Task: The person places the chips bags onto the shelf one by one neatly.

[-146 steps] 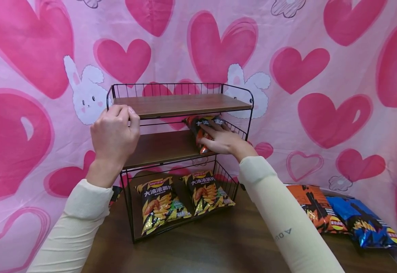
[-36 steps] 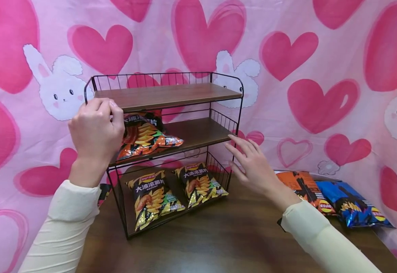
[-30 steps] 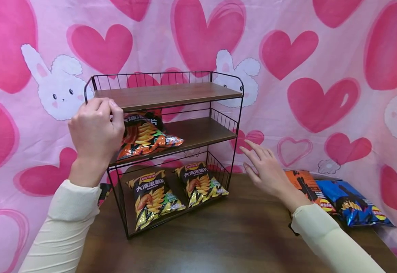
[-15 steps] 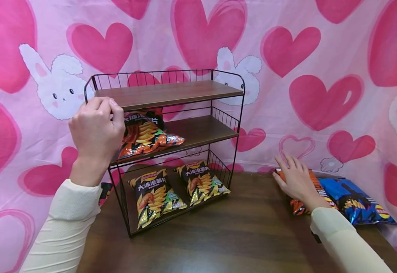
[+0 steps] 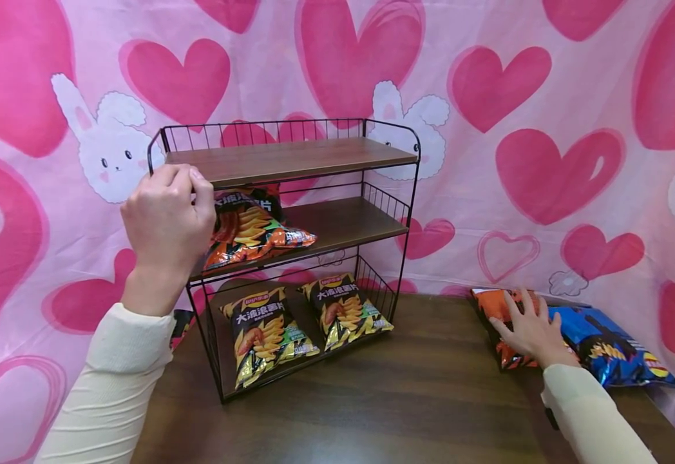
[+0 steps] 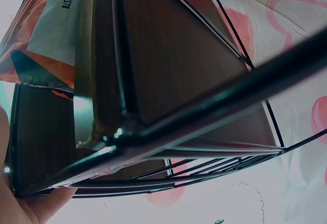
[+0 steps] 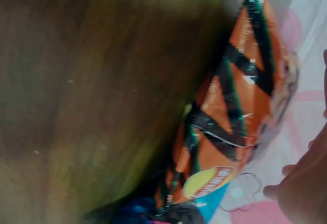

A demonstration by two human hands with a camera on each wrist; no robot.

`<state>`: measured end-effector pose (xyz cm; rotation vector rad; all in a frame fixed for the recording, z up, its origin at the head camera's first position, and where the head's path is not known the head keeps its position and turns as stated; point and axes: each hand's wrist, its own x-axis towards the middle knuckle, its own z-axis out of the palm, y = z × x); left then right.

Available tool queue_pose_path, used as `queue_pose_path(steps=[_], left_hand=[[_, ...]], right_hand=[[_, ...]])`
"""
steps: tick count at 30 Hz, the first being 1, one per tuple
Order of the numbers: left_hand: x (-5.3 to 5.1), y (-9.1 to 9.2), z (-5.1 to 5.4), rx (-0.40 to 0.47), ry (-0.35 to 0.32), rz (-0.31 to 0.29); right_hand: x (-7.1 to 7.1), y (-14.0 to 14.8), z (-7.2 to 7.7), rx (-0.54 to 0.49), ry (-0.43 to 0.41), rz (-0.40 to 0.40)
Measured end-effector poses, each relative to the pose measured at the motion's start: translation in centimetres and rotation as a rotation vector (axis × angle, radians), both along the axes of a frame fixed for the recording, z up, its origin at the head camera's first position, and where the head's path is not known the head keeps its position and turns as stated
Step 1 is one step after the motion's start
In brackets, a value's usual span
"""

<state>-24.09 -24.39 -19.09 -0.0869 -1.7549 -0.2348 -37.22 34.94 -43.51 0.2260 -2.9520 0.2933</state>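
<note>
At the upper left front corner of the black wire shelf rack (image 5: 291, 161), my left hand (image 5: 166, 222) grips the metal frame. The left wrist view shows a finger (image 6: 53, 203) around the frame's rod. My right hand (image 5: 531, 328) is spread over an orange chip bag (image 5: 491, 299) at the table's right; contact cannot be told. In the right wrist view that orange bag (image 7: 240, 101) lies beside the hand (image 7: 306, 183). A blue chip bag (image 5: 604, 341) lies against it. An orange-and-black chip bag (image 5: 256, 232) sits on the middle shelf's left, partly hidden by my left hand.
Two black-and-yellow chip bags, the left one (image 5: 265, 335) and the right one (image 5: 343, 309), lie on the bottom shelf. Part of another dark packet (image 5: 182, 325) shows left of the rack. A pink heart-print cloth (image 5: 337, 58) hangs behind the wooden table (image 5: 372, 406).
An orange-and-black bag now lies at the middle shelf's left; earlier my right hand touched one at its right. That hand has since moved right, to the orange bag. My left hand keeps its grip.
</note>
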Motion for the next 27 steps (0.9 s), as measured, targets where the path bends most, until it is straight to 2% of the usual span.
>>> queue_pose_path(steps=[7, 12, 19, 27], left_hand=[[-0.1, 0.2, 0.0, 0.008, 0.006, -0.008], [-0.1, 0.4, 0.0, 0.007, 0.007, -0.017], [-0.1, 0.2, 0.1, 0.013, 0.026, -0.007], [0.0, 0.1, 0.0, 0.004, 0.008, -0.005]], right_hand=[[0.2, 1.2, -1.1, -0.03, -0.09, -0.053], [0.6, 1.3, -1.6, -0.018, -0.145, -0.061], [0.3, 0.3, -1.4, 0.004, -0.17, -0.054], [0.4, -0.9, -1.5, 0.053, -0.21, -0.043]])
